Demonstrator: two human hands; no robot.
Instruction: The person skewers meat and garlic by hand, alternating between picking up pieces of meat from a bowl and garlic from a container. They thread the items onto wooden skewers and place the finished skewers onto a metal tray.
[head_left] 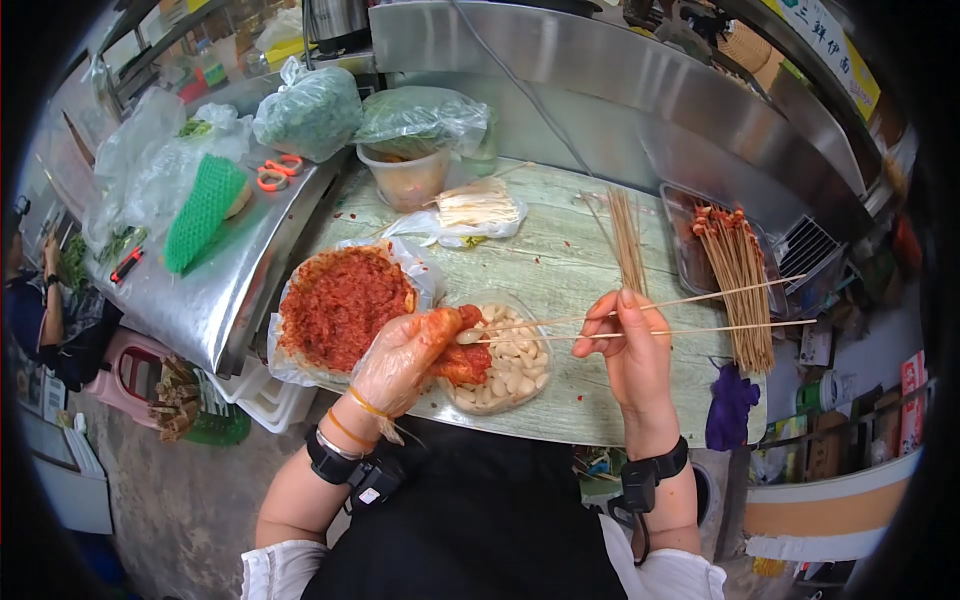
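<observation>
My left hand, in a clear plastic glove smeared red, is closed on red-sauced meat over a clear tub of peeled garlic cloves. A pale clove shows at its fingertips, by the ends of two bamboo skewers. My bare right hand pinches those skewers partway along, with their other ends pointing right. Beside the left hand stands a bag-lined bowl of red minced mixture. Past my right hand lies a bundle of bare skewers.
A clear tray at right has loaded skewers leaning out, with a purple cloth-like item below. Behind are pale strips on plastic and a bag-covered tub. On the left metal counter lie orange-handled scissors and green netting.
</observation>
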